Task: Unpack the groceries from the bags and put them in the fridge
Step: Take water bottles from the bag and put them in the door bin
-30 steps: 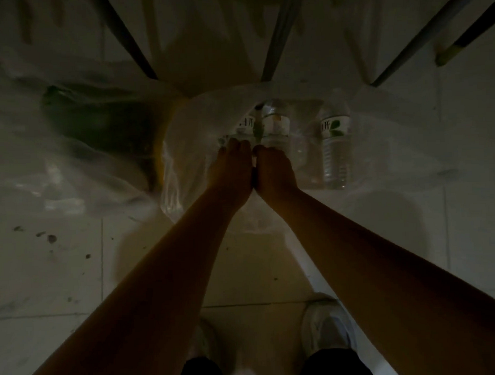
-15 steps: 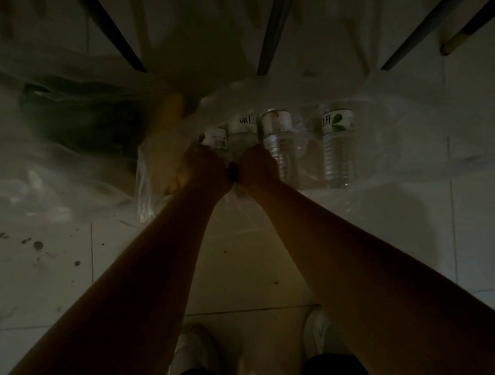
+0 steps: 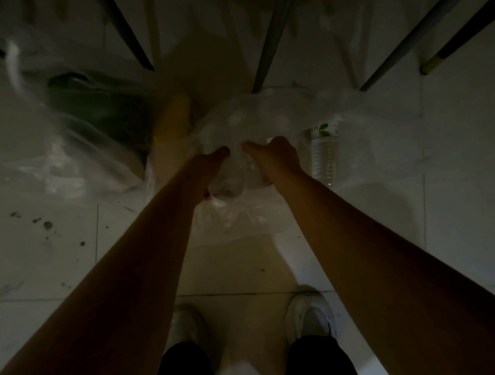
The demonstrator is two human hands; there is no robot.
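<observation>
While dim light hides detail, tiled floor [image 3: 453,236] lies bare at right and near edge; dark chair legs [image 3: 266,46] crowd far side. Both arms stretched forward and down. Left hand [image 3: 209,163] and right hand [image 3: 276,158] pinch crumpled clear plastic bag [image 3: 255,122], slightly apart. Ribbed clear water bottle [image 3: 324,153] lies just right of right hand. Second filmy bag [image 3: 71,154], green contents, at left.
</observation>
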